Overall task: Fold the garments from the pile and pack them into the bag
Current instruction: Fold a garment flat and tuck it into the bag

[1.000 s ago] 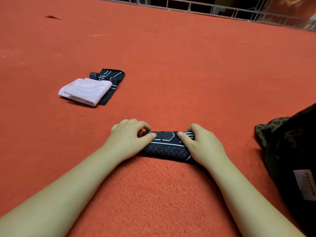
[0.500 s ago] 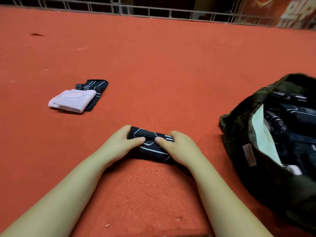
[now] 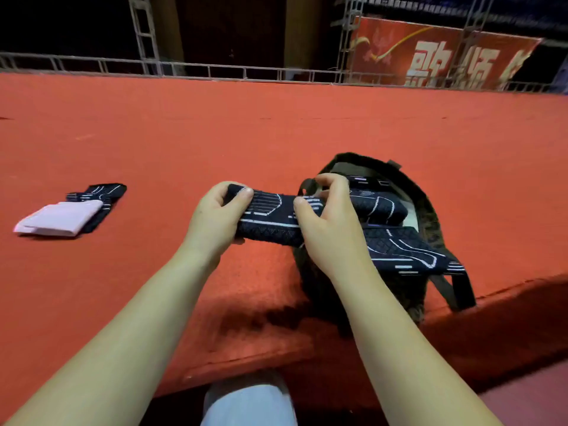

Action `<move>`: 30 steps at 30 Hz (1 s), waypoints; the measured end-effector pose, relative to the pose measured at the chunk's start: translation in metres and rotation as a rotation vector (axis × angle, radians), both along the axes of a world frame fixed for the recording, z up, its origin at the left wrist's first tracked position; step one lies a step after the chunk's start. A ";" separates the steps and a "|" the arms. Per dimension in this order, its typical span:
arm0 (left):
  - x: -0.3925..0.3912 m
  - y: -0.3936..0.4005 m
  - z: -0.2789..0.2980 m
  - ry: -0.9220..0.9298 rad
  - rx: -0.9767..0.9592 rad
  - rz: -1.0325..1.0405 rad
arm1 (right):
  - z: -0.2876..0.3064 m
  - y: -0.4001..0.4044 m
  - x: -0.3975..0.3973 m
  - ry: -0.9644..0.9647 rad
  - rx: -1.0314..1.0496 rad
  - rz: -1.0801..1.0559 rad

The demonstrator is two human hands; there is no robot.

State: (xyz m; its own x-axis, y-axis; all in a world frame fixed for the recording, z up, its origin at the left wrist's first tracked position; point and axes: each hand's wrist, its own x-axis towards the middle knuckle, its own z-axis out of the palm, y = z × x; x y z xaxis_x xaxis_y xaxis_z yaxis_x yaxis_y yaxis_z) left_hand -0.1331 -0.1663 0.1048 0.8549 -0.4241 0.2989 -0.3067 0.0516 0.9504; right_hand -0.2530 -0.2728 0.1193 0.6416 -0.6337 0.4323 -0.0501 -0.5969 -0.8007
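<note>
A: The fingers [image 3: 242, 192] of the left hand [image 3: 215, 216] are curled round the left end of one folded dark garment [image 3: 270, 222], thumb on top. The right hand [image 3: 329, 222] pinches its other end, thumb against the upper face, the other fingers curled over the far edge.

B: Where does that garment sit?

A: Held up off the red tabletop [image 3: 276, 124], between the two hands, just at the mouth of the bag [image 3: 427, 210]. Its right end reaches over the bag's near rim.

B: How many garments can you count?

A: One in the hands. Inside the open bag, two more dark ones with the same white line pattern: a rolled one [image 3: 381, 207] toward the back, and a flatter one [image 3: 408, 250] in front that hangs over the near rim. Whether more lie under them I cannot tell.

B: And to the left?

A: Well apart from the hands, two pieces on the tabletop: one pale pink folded garment [image 3: 58, 221] lying partly over one dark patterned garment [image 3: 98, 195], touching it.

B: One bag only?

A: One, dark and patterned, standing at the tabletop's front edge, with a strap [image 3: 458, 287] hanging over that edge.

B: Anything behind?

A: A metal railing [image 3: 215, 70] along the far edge and one red banner [image 3: 436, 53] with white characters.
</note>
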 end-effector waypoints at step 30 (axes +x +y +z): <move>-0.068 -0.095 -0.014 -0.247 0.260 -0.315 | 0.007 -0.175 -0.112 -0.269 0.743 -0.051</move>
State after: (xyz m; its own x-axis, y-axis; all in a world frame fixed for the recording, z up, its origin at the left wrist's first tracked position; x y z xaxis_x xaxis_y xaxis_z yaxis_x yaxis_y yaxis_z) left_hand -0.2007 -0.2609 0.0912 0.5896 -0.7387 0.3267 -0.5329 -0.0517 0.8446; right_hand -0.3649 -0.4482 0.1268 0.5374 -0.8431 0.0204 0.1884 0.0964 -0.9774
